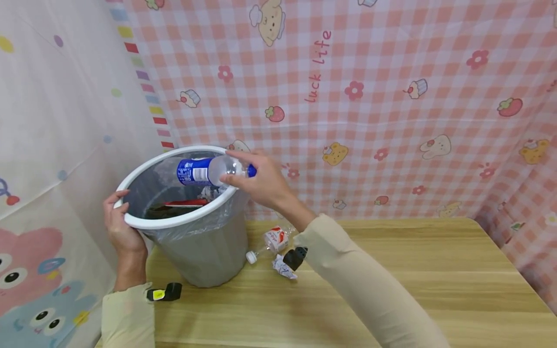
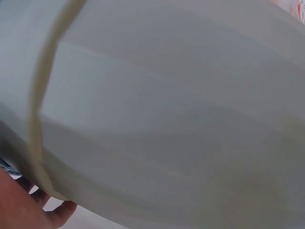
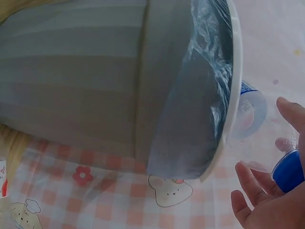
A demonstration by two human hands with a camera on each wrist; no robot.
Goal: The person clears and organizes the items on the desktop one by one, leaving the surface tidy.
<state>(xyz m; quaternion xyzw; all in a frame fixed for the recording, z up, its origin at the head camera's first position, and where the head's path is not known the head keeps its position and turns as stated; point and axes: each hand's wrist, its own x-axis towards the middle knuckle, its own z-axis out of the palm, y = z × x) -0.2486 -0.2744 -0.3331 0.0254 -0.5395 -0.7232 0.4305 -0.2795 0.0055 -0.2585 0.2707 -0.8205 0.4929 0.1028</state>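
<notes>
A grey trash bin [image 1: 209, 256] with a white rim [image 1: 167, 223] and a clear liner [image 1: 228, 212] tilts on the left of the table. My left hand [image 1: 124, 232] grips the rim at its left side, fingertips curled over the edge. Across the mouth of the bin lies a clear plastic bottle [image 1: 196, 171] with a blue label, its base toward the far left. My right hand [image 1: 263, 181] holds it by the shoulder, with the blue cap [image 3: 288, 171] near the palm. Crumpled paper [image 1: 210, 193] and a red strip [image 1: 187, 203] show inside the bin.
On the wood-patterned table [image 1: 413, 270], right of the bin, lie a second clear bottle [image 1: 276, 239] with a white cap and a crumpled paper ball [image 1: 284, 267]. A pink checked cloth [image 1: 370, 121] hangs behind, and a white printed cloth [image 1: 65, 169] hangs at the left.
</notes>
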